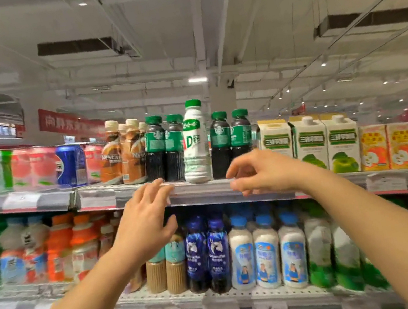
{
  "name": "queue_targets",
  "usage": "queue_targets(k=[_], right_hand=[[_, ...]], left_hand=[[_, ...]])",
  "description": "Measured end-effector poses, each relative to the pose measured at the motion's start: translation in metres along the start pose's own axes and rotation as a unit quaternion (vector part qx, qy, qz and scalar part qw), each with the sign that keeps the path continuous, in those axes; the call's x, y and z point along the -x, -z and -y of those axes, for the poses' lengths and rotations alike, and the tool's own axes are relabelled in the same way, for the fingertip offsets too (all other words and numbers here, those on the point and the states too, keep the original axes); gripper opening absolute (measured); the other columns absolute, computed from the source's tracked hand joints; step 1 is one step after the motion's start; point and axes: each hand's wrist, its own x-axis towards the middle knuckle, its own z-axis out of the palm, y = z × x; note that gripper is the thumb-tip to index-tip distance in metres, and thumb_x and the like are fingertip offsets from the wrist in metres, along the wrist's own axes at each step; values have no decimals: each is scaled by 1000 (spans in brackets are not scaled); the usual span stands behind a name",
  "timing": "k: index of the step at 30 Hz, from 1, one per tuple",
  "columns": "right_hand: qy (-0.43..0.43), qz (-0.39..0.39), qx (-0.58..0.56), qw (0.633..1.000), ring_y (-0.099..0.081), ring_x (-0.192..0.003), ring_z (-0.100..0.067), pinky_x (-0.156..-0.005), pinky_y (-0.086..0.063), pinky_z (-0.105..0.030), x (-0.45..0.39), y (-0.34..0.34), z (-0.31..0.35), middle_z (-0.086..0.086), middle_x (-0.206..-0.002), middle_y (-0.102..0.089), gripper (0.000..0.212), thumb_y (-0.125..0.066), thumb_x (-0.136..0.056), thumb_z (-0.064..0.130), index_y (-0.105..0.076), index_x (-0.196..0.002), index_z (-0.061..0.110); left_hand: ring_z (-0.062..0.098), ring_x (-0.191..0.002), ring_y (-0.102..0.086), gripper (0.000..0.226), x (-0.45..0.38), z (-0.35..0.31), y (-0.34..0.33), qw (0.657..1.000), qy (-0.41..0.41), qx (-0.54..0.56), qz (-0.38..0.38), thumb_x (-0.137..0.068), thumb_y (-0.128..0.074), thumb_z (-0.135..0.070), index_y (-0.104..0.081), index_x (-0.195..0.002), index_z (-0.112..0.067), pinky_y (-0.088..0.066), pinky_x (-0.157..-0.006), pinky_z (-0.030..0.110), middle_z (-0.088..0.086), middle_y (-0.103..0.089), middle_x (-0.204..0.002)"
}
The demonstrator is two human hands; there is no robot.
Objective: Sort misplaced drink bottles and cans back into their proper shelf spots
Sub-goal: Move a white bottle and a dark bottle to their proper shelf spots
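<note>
One white bottle with a green cap (193,142) stood out of place on the top shelf (203,189), wedged upright in the front row between dark Starbucks coffee bottles (157,148) on either side, so I took it for the misplaced item. It was taller and paler than its neighbours and sat right at the shelf lip, easy to reach. My right hand (257,172) hovered just below and to its right, fingers loosely curled, holding nothing, ready as I judged to close around its body. My left hand (144,218) was raised lower and to the left, fingers spread and empty, near the shelf edge, probably to steady the neighbouring bottles. Further left stood Nescafé bottles (122,154) and a blue can (70,166) among pink cans, likely another stray. Green apple cartons (311,141) filled the right, and on the shelf below stood white bottles with blue caps (266,251).
</note>
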Motion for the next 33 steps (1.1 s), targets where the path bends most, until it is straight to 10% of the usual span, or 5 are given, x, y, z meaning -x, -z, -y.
queue_targets(k=[13, 20, 33], right_hand=[[16, -277, 171, 945, -62, -107, -21, -97, -52, -42, -105, 23, 65, -5, -120, -66, 35, -64, -93, 26, -64, -127, 15], [-97, -263, 233, 931, -57, -119, -35, -92, -51, -45, -152, 22, 85, -13, -144, -49, 71, -59, -93, 49, -36, -153, 20], [-95, -303, 179, 931, -65, -93, -31, -80, -59, -46, -140, 15, 92, -7, -104, -67, 52, -72, -88, 43, -42, -125, 21]], left_hand=[[29, -146, -31, 75, -6, 18, -37, 997, -2, -29, -66, -81, -56, -48, -36, -150, -28, -26, -119, 51, 2, -41, -154], [29, -148, -28, 76, -4, 21, -35, 997, -14, -30, -68, -81, -57, -48, -34, -151, -28, -23, -120, 51, 3, -38, -156], [28, -147, -26, 73, -6, 20, -29, 998, -22, -16, -65, -83, -56, -51, -31, -148, -31, -23, -120, 51, 2, -37, -154]])
